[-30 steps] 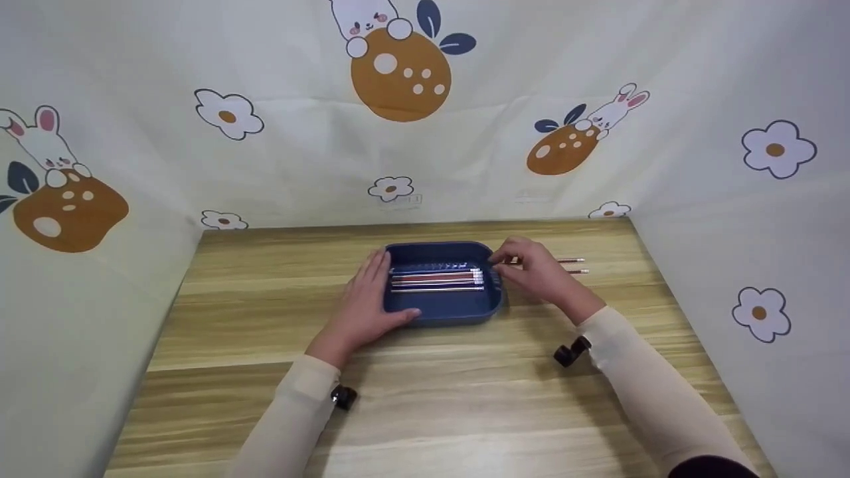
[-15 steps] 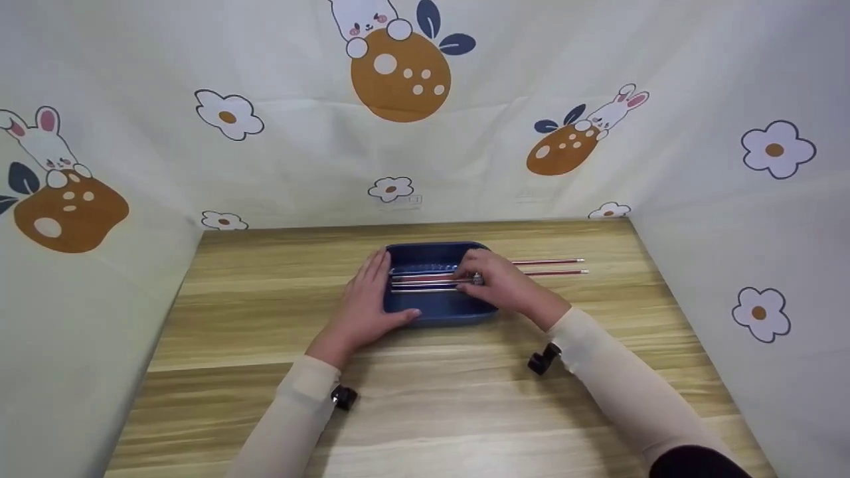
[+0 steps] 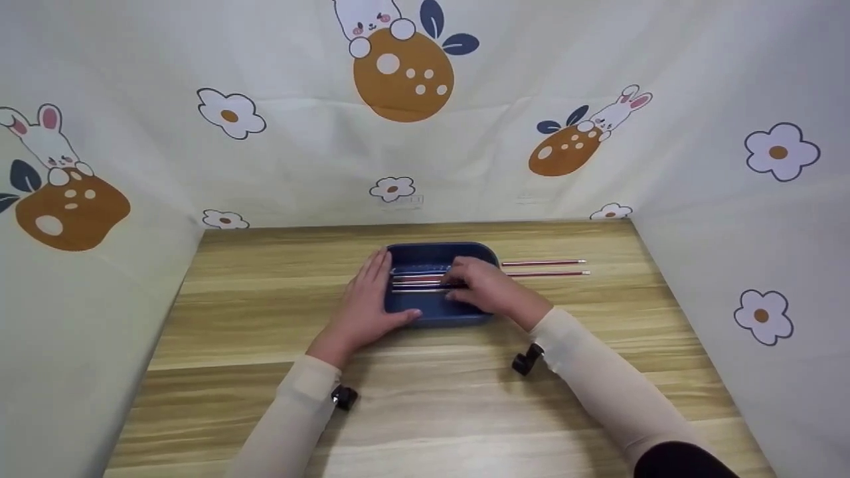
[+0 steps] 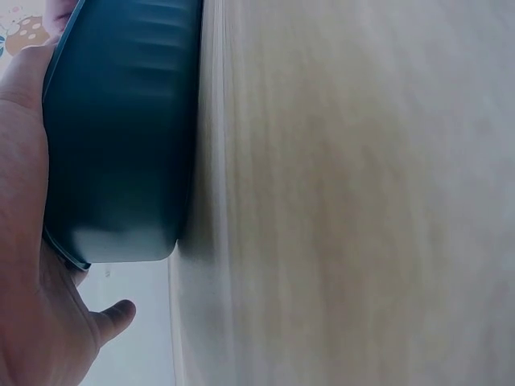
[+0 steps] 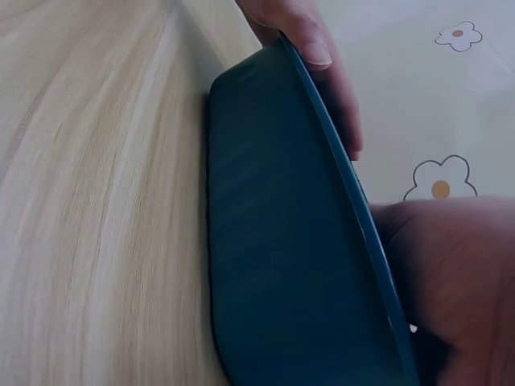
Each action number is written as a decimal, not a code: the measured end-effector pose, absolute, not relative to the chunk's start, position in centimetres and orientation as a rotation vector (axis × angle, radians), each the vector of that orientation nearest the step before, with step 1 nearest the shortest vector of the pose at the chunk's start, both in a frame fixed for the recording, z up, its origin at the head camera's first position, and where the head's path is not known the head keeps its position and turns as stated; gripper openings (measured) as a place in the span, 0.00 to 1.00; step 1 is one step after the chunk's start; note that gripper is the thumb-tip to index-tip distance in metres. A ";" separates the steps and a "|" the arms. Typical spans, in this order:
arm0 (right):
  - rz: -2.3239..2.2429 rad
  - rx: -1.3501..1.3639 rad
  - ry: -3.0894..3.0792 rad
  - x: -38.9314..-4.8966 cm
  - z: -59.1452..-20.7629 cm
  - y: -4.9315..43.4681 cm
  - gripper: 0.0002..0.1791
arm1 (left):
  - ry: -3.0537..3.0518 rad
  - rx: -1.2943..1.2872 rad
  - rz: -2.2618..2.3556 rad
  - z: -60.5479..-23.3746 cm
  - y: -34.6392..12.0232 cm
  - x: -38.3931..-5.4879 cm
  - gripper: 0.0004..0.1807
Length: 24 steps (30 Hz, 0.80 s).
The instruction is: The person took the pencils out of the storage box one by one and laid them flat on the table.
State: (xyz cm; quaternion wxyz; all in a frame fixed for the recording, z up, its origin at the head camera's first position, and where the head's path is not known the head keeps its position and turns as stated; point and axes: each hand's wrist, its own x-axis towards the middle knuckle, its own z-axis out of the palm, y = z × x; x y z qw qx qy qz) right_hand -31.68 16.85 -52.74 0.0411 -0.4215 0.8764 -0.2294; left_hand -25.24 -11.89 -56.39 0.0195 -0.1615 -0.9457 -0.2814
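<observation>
A dark blue tray [image 3: 435,317] with rounded corners holds a row of long pencils [image 3: 415,285], laid lengthwise. My left hand [image 3: 362,295] rests against the tray's left end, fingers straight along the rim and thumb extended over the front corner. In the left wrist view this hand lies along the tray's rim, beside its outer wall [image 4: 121,145]. My right hand [image 3: 488,285] reaches over the tray's right end, fingers bent down at the pencils. Its fingertips are partly hidden, and I cannot tell whether they grip a pencil. The pencils' right ends are hidden beneath that hand.
Two red pencils [image 3: 548,273] with pale ends lie on the wooden table [image 3: 431,392], right of the tray. A cloth [image 3: 299,166] printed with rabbits and flowers stands behind and at both sides. Small black cameras [image 3: 344,398] sit on both wrists.
My right hand has moved left, from the tray's right rim beside the two red pencils to over the pencils inside. The left hand and the tray have stayed in place.
</observation>
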 end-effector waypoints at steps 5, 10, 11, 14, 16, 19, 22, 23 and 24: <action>-0.647 -1.245 2.678 -31.8 -52.6 16.3 0.14 | -2.935 -0.496 -0.897 -56.4 -12.0 -25.2 0.72; -0.595 -1.201 2.681 -31.9 -52.8 15.7 0.14 | -2.939 -0.493 -0.892 -56.3 -11.9 -25.2 0.71; -0.595 -1.198 2.676 -32.0 -52.9 15.5 0.14 | -2.940 -0.492 -0.890 -56.3 -11.9 -25.2 0.72; -0.605 -1.209 2.673 -32.1 -53.1 15.2 0.13 | -2.944 -0.488 -0.882 -56.4 -11.9 -25.3 0.72; -0.618 -1.223 2.670 -32.1 -53.3 15.1 0.13 | -2.953 -0.486 -0.877 -56.3 -11.9 -25.3 0.72; -0.620 -1.231 2.673 -32.1 -53.6 15.0 0.11 | -2.962 -0.487 -0.874 -56.4 -12.0 -25.3 0.72; -0.627 -1.221 2.672 -32.2 -53.7 14.9 0.11 | -2.961 -0.490 -0.873 -56.4 -11.9 -25.3 0.73; -0.627 -1.212 2.676 -32.3 -53.8 14.9 0.11 | -2.955 -0.493 -0.877 -56.4 -11.9 -25.4 0.73; -0.629 -1.204 2.679 -32.3 -53.8 14.8 0.10 | -2.951 -0.495 -0.877 -56.4 -11.9 -25.4 0.73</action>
